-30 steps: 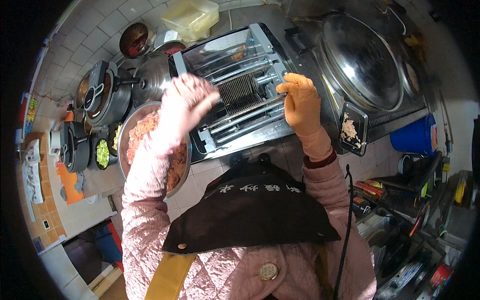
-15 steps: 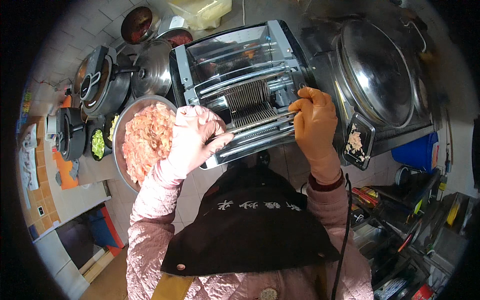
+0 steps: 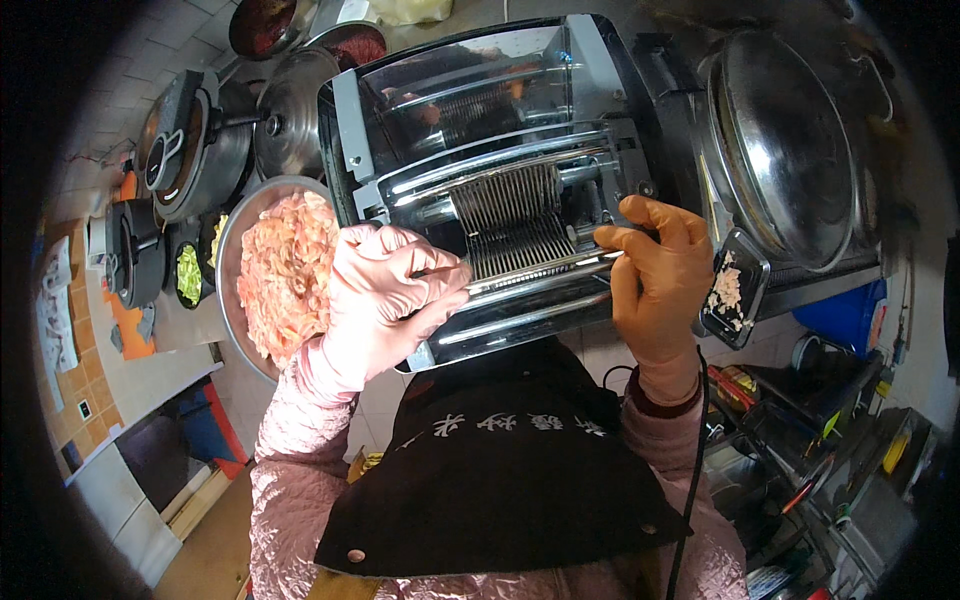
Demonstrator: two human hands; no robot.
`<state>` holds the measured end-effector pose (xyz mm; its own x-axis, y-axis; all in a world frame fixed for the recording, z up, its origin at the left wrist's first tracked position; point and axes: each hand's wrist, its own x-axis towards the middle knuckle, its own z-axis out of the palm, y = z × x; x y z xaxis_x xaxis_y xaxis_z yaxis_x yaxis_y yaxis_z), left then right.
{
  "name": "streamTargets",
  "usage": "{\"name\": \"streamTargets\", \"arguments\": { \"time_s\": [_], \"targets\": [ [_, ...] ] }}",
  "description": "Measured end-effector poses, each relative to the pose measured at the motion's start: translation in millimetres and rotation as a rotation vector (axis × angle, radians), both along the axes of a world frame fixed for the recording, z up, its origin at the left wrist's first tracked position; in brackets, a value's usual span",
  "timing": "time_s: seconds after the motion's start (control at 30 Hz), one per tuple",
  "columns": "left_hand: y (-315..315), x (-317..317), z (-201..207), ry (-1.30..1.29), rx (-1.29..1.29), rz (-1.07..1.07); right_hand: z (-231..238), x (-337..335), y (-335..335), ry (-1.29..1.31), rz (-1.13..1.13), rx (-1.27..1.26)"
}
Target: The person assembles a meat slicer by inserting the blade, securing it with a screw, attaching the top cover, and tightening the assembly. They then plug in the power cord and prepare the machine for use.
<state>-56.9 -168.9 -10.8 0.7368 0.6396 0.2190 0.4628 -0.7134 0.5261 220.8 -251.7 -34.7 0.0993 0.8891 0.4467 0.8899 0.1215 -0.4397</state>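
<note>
In front of me stands a meat-cutting machine (image 3: 480, 80) with a dark frame, a clear curved cover and an exposed row of thin comb-like metal fins (image 3: 515, 215). Along the fins' near edge runs a slim shiny metal bar (image 3: 545, 275). My left hand (image 3: 385, 290), in a pale glove, pinches the bar's left end between thumb and fingers. At its right end is my right hand (image 3: 665, 270), also gloved, index finger over the bar and thumb below it. The fingers partly cover both bar ends.
A steel bowl (image 3: 228, 260) of sliced raw meat (image 3: 285, 275) sits left of the machine. Beyond it are lidded pots (image 3: 195, 150) and a container of chopped greens (image 3: 188, 275). At right, a large domed lid (image 3: 785, 150) stands behind a small black tray (image 3: 752, 305) holding meat scraps.
The machine appears larger and lower in view. Both hands have shifted slightly downward, the right one also rightward. The bar now sits closer to the machine's front edge.
</note>
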Motion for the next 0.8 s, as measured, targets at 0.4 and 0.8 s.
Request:
{"name": "streamTargets", "arguments": {
  "time_s": [0.4,0.8],
  "targets": [
    [-1,7,3,0.055,0.063,0.034,4,0,2,-0.048,0.013,0.04],
    [23,26,-13,0.302,0.431,0.14,-6,3,2,0.015,0.039,0.14]
  ]
}}
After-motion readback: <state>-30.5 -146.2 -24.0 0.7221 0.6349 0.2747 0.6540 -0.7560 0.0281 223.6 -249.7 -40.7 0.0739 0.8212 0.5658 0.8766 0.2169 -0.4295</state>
